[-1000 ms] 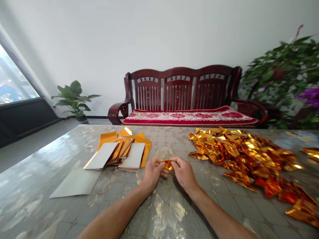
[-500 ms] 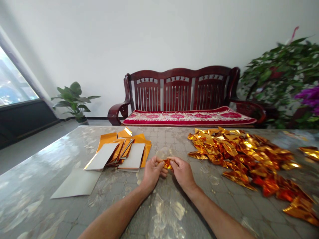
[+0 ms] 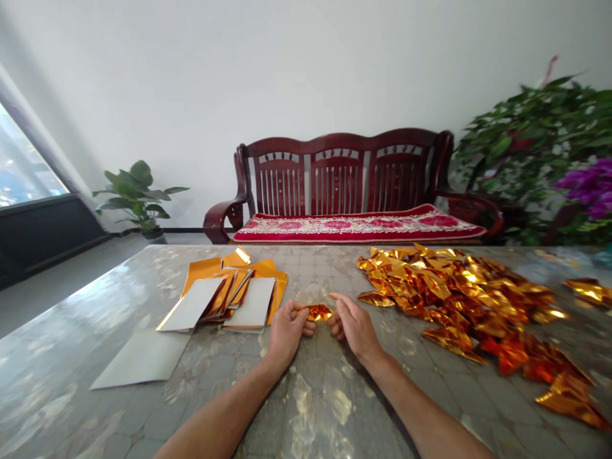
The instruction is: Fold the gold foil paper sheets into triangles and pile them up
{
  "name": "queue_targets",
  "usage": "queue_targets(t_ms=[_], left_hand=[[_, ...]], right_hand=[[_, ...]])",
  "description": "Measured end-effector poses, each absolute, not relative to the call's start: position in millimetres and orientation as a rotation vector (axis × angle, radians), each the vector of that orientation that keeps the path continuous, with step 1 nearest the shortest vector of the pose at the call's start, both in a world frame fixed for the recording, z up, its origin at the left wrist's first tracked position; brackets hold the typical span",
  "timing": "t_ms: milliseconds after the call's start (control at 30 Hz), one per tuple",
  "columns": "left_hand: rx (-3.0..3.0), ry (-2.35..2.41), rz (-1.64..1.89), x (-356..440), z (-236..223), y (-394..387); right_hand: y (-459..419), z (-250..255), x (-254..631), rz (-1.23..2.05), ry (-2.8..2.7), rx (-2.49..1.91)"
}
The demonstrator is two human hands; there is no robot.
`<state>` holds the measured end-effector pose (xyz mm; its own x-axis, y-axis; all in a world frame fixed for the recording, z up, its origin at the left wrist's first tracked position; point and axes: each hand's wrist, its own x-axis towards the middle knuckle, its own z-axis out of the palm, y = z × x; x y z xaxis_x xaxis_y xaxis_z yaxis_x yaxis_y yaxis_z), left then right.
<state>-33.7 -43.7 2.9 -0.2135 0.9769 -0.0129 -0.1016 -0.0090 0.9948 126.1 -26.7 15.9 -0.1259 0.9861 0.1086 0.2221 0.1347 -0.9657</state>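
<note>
My left hand (image 3: 287,329) and my right hand (image 3: 352,325) meet over the middle of the table, each pinching an end of a small folded piece of gold foil paper (image 3: 318,312). Both hands have their fingers curled closed on it. A fanned stack of flat foil sheets (image 3: 229,292), gold on one side and white on the other, lies just left of my left hand. A big heap of folded gold foil pieces (image 3: 459,294) spreads to the right of my right hand.
One white sheet (image 3: 139,359) lies alone at the front left of the marbled table (image 3: 310,408). Behind the table stands a dark red wooden bench (image 3: 344,191) with a red cushion. A potted plant (image 3: 136,197) sits far left, leafy plants (image 3: 549,146) far right.
My hands have drawn slightly apart, so more of the gold piece shows between them. The view has shifted a little to the right.
</note>
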Motion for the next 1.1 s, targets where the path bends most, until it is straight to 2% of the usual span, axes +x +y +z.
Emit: queue_targets(t_ms=[233,700,1100], left_hand=[[1.030,1.275,1.345,-33,3,-43],[1.061,1.277,1.418,-38,4,-49],[1.137,1.280,1.378,-37,2,-49]], right_hand=[[-27,19,129,0.550,-1.873,-1.336],[-3,19,165,0.323,-1.577,-1.462],[10,37,216,0.099,-1.359,-1.873]])
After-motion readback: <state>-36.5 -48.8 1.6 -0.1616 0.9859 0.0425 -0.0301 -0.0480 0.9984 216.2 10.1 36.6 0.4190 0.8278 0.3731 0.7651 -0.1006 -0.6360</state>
